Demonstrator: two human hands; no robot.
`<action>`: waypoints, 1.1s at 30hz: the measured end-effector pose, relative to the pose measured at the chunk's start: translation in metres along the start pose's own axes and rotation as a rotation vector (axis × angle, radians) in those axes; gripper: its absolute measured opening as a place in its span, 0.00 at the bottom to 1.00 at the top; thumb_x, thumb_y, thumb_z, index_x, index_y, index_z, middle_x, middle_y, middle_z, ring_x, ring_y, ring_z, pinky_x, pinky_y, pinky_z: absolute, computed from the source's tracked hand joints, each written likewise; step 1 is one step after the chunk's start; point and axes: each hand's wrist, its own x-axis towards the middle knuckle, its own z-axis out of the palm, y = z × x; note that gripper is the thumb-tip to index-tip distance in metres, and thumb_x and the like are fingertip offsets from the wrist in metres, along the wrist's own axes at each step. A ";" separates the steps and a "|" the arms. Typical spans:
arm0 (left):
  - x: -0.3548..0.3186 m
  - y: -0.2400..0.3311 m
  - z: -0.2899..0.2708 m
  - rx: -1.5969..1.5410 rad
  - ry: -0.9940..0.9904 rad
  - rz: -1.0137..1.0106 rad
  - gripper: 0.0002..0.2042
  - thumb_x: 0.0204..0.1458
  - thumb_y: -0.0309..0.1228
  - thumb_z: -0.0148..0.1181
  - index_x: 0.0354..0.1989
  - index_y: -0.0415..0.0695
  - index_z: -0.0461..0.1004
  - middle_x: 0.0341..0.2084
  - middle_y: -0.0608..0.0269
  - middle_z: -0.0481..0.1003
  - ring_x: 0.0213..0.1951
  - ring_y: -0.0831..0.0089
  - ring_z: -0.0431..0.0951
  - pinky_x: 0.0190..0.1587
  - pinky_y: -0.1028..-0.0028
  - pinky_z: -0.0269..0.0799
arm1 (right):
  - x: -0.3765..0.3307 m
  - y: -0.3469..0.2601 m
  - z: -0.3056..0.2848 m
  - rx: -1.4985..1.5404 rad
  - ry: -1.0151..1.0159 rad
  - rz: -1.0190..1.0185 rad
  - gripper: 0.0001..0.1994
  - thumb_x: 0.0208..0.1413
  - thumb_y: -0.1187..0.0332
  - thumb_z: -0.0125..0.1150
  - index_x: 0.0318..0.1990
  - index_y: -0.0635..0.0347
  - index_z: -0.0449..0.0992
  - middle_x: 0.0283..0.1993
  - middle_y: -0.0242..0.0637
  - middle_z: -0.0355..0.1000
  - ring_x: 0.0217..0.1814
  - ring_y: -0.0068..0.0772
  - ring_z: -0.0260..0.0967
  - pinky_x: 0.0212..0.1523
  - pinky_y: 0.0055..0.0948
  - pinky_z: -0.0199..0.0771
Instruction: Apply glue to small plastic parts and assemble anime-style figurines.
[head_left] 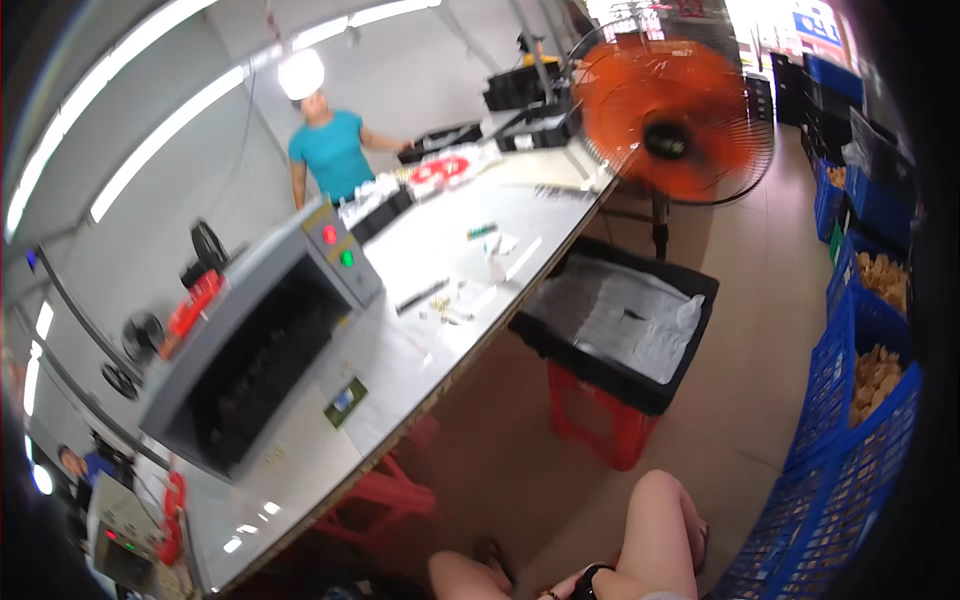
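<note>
At the lower edge of the head view, a small part of a hand, seemingly my right hand [568, 586], rests low between my bare legs [658, 525]. A black watch [588, 580] is on its wrist. Its fingers are cut off by the frame, so I cannot see whether it holds anything. My left hand is not in view. The hand is apart from the white worktable [400, 370]. On that table stand a grey box-shaped machine [265, 345] with a dark opening and lit red and green buttons, a green card-like piece [345, 402] and small scattered parts [447, 308].
A black tray [655, 398] lined with translucent plastic sits on a red stool [603, 420]. An orange fan [690, 120] stands beyond it. Blue crates [850, 465] with tan pieces line the right. A person in a turquoise shirt [333, 155] stands across the table.
</note>
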 end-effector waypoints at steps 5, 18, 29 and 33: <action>0.125 -0.122 0.015 -0.402 -0.301 0.022 0.22 0.48 0.41 0.54 0.49 0.46 0.61 0.43 0.53 0.66 0.44 0.60 0.69 0.48 0.61 0.67 | -0.040 0.118 0.054 -0.202 -0.178 0.256 0.21 0.52 0.56 0.45 0.50 0.56 0.68 0.49 0.42 0.66 0.47 0.37 0.64 0.46 0.41 0.65; 0.084 -0.228 0.117 -1.089 -0.695 -0.049 0.14 0.53 0.35 0.50 0.45 0.41 0.68 0.38 0.60 0.74 0.40 0.67 0.75 0.46 0.66 0.70 | -0.266 0.093 0.129 -0.301 -0.524 0.582 0.21 0.53 0.55 0.44 0.50 0.56 0.69 0.48 0.40 0.67 0.46 0.36 0.65 0.46 0.39 0.65; 0.045 -0.277 0.123 -0.687 -0.468 0.331 0.18 0.51 0.42 0.53 0.39 0.38 0.73 0.31 0.60 0.75 0.31 0.72 0.76 0.36 0.76 0.73 | -0.166 0.080 0.121 -0.588 -0.514 0.245 0.20 0.54 0.55 0.43 0.49 0.55 0.70 0.47 0.39 0.68 0.46 0.36 0.65 0.46 0.38 0.65; 0.041 -0.280 0.120 -0.708 -0.479 0.338 0.17 0.52 0.40 0.53 0.40 0.37 0.73 0.32 0.60 0.75 0.33 0.73 0.76 0.35 0.74 0.74 | -0.155 0.070 0.123 -0.677 -0.571 0.210 0.20 0.54 0.55 0.43 0.49 0.55 0.70 0.47 0.39 0.69 0.45 0.35 0.66 0.46 0.38 0.65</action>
